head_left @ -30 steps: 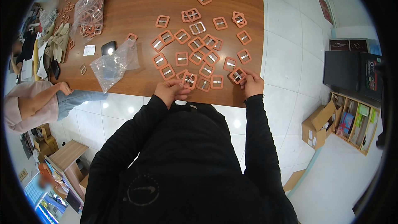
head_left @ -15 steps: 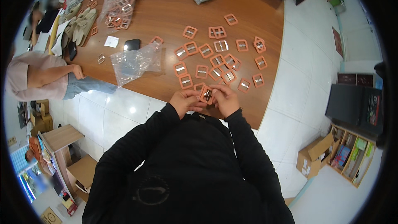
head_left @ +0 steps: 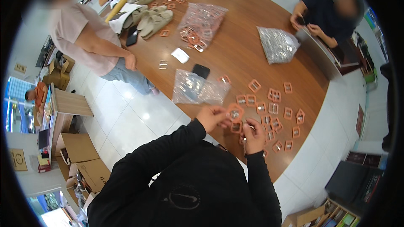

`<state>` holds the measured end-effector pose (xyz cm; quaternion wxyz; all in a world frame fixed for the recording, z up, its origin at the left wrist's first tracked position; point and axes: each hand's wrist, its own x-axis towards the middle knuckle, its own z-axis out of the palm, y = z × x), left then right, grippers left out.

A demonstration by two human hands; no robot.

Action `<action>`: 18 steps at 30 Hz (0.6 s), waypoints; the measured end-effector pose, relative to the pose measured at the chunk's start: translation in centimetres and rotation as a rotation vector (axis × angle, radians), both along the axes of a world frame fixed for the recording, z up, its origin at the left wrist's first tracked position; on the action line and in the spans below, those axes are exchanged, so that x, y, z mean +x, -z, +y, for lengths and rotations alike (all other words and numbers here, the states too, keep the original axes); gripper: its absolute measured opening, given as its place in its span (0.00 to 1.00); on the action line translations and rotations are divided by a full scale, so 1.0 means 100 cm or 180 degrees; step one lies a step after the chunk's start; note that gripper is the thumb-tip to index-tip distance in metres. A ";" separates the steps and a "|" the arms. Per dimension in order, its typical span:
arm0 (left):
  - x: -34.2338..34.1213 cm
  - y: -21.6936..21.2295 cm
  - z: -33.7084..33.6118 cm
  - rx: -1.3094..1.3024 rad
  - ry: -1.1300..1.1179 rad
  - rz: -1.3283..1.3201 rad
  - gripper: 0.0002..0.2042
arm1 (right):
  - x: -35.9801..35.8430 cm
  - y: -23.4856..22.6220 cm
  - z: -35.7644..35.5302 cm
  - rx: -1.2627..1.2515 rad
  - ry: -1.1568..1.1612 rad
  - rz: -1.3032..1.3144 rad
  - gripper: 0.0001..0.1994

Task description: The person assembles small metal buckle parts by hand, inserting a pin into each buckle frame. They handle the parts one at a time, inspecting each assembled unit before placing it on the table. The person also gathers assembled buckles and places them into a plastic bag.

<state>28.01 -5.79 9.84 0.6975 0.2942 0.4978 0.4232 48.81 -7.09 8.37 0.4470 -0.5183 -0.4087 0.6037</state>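
An orange square buckle [head_left: 235,112] with a silvery middle is pinched in the fingers of my left hand [head_left: 213,118], raised over the table's near edge. Close to its right, my right hand [head_left: 254,137] is closed, fingers curled inward. A small shiny bit shows at those fingertips, too blurred to name. Many similar orange buckles [head_left: 273,108] lie scattered on the wooden table beyond and to the right of my hands, some overlapping. Just left of them rests a clear plastic bag [head_left: 187,88].
A bag of orange buckles [head_left: 202,23] and a bag of silvery metal parts [head_left: 277,46] lie farther back. Beige shoes [head_left: 155,22], a black phone [head_left: 201,71] and a white paper [head_left: 180,55] share the table [head_left: 237,54]. People are at the left, far left and far right.
My view has swung left, so the table appears farther right. My hands, together at one buckle before, are now apart, with the buckle in the left hand only.
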 end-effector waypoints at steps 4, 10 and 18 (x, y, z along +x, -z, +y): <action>-0.106 -0.007 0.069 0.0460 -0.1641 0.0189 0.08 | -0.023 -0.006 0.008 -0.0018 -0.0075 -0.0320 0.10; -0.214 0.025 0.165 -0.0185 -0.1392 0.1123 0.11 | -0.069 -0.001 -0.003 -0.0449 -0.0074 -0.0618 0.09; -0.215 0.057 0.266 0.0454 -0.1005 0.0889 0.15 | -0.119 -0.015 -0.009 -0.0561 0.0414 -0.0756 0.08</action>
